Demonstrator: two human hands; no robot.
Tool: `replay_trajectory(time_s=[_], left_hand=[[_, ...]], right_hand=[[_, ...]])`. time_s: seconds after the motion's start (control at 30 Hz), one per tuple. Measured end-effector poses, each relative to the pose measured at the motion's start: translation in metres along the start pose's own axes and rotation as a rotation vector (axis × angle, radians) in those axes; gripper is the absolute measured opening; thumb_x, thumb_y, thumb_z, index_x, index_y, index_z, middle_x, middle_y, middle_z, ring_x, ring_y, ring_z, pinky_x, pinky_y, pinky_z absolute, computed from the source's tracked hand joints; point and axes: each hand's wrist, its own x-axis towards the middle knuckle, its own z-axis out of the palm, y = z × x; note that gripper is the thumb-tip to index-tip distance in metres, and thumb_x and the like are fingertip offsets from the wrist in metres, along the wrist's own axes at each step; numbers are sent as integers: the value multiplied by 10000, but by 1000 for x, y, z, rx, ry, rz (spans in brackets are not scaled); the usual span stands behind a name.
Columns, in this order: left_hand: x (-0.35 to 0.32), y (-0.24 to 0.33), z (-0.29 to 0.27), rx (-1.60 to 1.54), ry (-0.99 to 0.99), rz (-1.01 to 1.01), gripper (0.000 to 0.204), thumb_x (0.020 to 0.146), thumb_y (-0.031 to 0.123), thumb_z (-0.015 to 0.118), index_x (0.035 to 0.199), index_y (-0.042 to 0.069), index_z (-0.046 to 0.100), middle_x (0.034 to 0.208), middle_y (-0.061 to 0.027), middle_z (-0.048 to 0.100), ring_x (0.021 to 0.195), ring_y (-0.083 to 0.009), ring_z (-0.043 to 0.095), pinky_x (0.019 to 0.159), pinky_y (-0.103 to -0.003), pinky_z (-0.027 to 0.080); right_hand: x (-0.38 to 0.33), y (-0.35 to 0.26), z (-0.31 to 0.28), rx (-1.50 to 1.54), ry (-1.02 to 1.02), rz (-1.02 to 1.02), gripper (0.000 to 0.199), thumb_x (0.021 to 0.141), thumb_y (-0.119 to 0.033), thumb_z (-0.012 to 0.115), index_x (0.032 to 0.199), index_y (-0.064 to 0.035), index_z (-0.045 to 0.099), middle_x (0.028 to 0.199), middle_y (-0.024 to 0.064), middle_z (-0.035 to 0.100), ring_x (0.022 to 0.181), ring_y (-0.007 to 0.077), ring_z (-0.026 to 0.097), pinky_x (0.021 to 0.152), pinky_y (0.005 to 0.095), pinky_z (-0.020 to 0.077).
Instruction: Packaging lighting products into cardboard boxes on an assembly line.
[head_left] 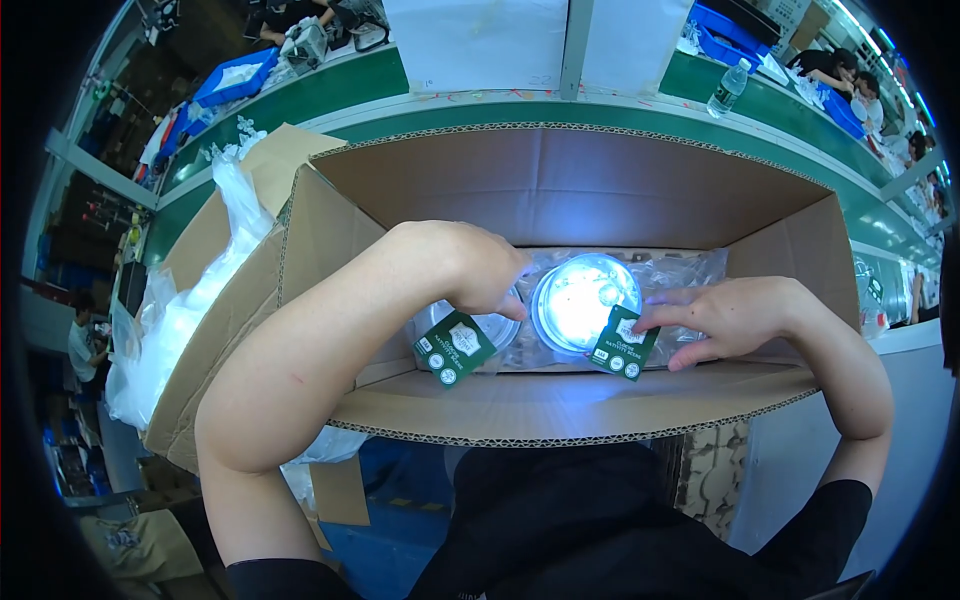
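Observation:
Inside a deep open cardboard box (520, 405) sit two round clear containers, each with a dark green card attached. The right container (580, 300) has a lid glaring bright with reflected light. Its green card (625, 342) hangs over the near side. My right hand (735, 315) reaches in with fingers apart, the fingertips at that card's edge. My left hand (487, 272) is bent over the left container (497, 328), fingers curled at its rim and partly hidden. The left container's card (455, 348) lies tilted toward me.
Clear plastic wrap (690, 268) lies under and around the containers. White plastic bags (190, 320) are bunched outside the box's left flap. Beyond the box runs a green work surface (370, 85) with a water bottle (728, 88) and blue trays (236, 78). Other people sit farther off.

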Motion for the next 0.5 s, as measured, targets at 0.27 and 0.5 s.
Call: replay_trajectory(time_s=[0.27, 0.5], left_hand=[[-1, 1, 0, -5, 7, 13, 650, 983, 518, 629, 1430, 53, 546, 1185, -274, 694, 1131, -438, 654, 974, -501, 522], [-2, 0, 2, -12, 23, 28, 650, 978, 531, 629, 1417, 56, 563, 1198, -260, 697, 1139, -430, 656, 981, -489, 523]], right_hand=[[5, 11, 6, 1, -43, -14, 680, 1001, -545, 595, 1544, -173, 424, 1525, 166, 491, 1299, 419, 564, 1060, 497, 486], [5, 4, 2, -32, -28, 84, 687, 1000, -561, 583, 1524, -135, 457, 1500, 172, 519, 1320, 402, 554, 1077, 489, 475]])
